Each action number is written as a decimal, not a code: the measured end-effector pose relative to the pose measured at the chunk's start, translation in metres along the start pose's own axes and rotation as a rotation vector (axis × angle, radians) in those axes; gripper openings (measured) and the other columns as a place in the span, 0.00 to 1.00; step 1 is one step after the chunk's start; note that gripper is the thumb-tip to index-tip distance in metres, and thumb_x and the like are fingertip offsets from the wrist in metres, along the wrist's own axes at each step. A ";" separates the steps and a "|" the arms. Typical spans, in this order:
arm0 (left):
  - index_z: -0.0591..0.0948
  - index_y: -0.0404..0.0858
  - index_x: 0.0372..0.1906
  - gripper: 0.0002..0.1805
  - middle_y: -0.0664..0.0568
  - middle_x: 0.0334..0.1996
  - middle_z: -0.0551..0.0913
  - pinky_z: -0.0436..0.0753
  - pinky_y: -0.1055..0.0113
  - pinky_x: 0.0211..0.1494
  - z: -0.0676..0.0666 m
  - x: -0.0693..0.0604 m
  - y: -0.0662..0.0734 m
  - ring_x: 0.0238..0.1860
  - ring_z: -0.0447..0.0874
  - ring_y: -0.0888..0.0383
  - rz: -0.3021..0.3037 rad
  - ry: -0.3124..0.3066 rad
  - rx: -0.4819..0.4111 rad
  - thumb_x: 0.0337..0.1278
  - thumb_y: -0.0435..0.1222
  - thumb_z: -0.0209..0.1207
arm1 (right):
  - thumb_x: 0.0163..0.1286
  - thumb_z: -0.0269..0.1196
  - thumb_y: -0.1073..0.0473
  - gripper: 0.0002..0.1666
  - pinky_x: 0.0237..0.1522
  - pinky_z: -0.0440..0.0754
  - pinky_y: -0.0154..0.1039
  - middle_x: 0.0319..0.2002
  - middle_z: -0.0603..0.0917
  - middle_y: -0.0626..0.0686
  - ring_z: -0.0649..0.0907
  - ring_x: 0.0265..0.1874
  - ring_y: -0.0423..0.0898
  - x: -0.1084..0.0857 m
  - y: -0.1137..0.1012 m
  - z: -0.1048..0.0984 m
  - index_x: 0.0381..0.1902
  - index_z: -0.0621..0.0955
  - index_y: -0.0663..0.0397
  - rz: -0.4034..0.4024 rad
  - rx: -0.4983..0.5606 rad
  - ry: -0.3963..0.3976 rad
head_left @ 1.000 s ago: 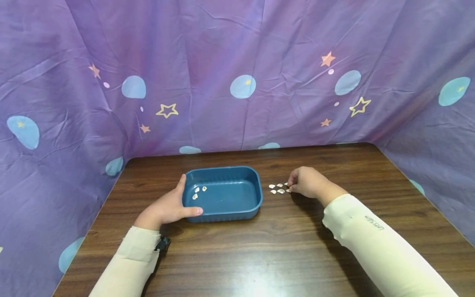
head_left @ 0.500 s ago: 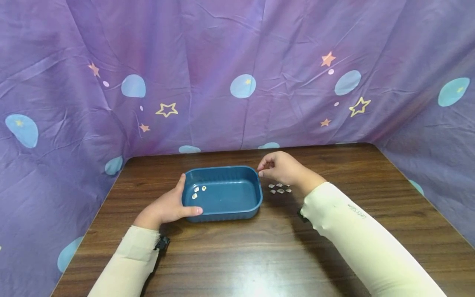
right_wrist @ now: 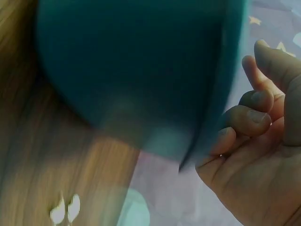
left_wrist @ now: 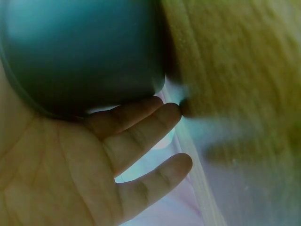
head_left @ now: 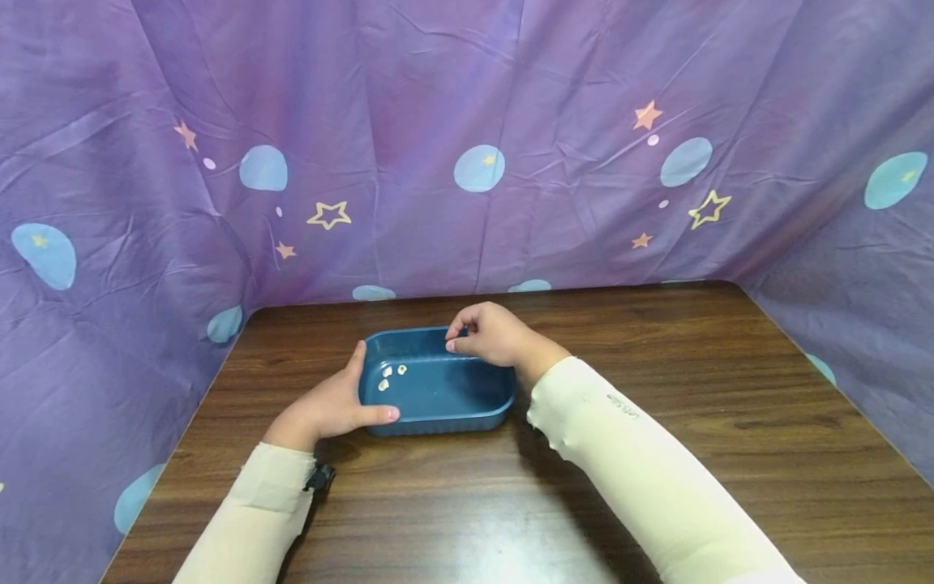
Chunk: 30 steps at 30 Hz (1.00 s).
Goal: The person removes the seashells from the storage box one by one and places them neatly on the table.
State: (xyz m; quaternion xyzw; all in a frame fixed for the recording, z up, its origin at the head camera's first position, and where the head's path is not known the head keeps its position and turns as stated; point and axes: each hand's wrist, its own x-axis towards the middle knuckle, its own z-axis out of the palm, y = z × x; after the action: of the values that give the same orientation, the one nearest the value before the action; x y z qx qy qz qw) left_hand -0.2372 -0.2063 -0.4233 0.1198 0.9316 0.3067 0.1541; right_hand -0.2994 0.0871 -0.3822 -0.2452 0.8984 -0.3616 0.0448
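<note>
A blue plastic box stands on the wooden table, with a few small pale seashells lying at its left end. My left hand holds that end, its thumb over the near rim and its index finger at the far corner; the other fingers spread beside the box in the left wrist view. Over the box's far right part is my right hand, thumb and index fingertip together in a pinch. The small shell between them is hidden by the fingertips. Two shells on the table show in the right wrist view.
The brown wooden table extends on all sides of the box. A purple curtain with stars and blue ovals hangs behind and beside it. My right sleeve covers the place where the table shells lie in the head view.
My right hand has moved left from the row of shells, past the box's right rim, to above its inside. The left hand and box stay put.
</note>
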 end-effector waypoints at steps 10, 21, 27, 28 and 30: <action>0.29 0.28 0.83 0.77 0.20 0.79 0.53 0.65 0.37 0.78 -0.001 0.001 -0.001 0.78 0.62 0.29 0.015 -0.009 0.005 0.55 0.64 0.71 | 0.69 0.74 0.55 0.06 0.27 0.71 0.33 0.18 0.73 0.42 0.72 0.21 0.38 0.020 -0.011 0.029 0.38 0.90 0.50 0.027 0.046 -0.019; 0.28 0.28 0.82 0.77 0.20 0.79 0.53 0.65 0.37 0.78 -0.001 0.000 -0.001 0.77 0.63 0.29 0.032 -0.013 -0.005 0.56 0.63 0.71 | 0.69 0.74 0.55 0.07 0.29 0.72 0.32 0.21 0.76 0.43 0.73 0.25 0.38 0.032 -0.025 0.051 0.40 0.91 0.51 0.048 0.125 -0.031; 0.28 0.28 0.82 0.77 0.21 0.79 0.54 0.67 0.37 0.77 -0.003 0.000 -0.002 0.77 0.64 0.30 0.023 -0.025 0.003 0.56 0.64 0.70 | 0.70 0.73 0.53 0.06 0.34 0.74 0.32 0.28 0.81 0.44 0.76 0.31 0.40 0.038 -0.029 0.064 0.38 0.91 0.48 0.090 0.154 -0.049; 0.27 0.28 0.82 0.77 0.21 0.79 0.54 0.67 0.37 0.77 -0.004 0.000 -0.002 0.77 0.65 0.30 0.023 -0.029 0.001 0.57 0.64 0.69 | 0.70 0.73 0.52 0.06 0.35 0.75 0.33 0.29 0.82 0.44 0.77 0.33 0.40 0.039 -0.029 0.065 0.38 0.90 0.47 0.100 0.154 -0.054; 0.27 0.28 0.82 0.77 0.21 0.79 0.54 0.67 0.37 0.76 -0.004 -0.001 -0.001 0.76 0.65 0.30 0.024 -0.033 0.000 0.57 0.64 0.69 | 0.71 0.73 0.52 0.06 0.37 0.76 0.33 0.31 0.84 0.46 0.77 0.34 0.41 0.039 -0.029 0.067 0.37 0.90 0.47 0.114 0.154 -0.059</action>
State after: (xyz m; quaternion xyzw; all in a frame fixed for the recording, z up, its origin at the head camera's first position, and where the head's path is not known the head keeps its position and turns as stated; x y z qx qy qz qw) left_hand -0.2383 -0.2097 -0.4209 0.1362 0.9274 0.3064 0.1656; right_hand -0.3045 0.0085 -0.4080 -0.1999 0.8788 -0.4191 0.1106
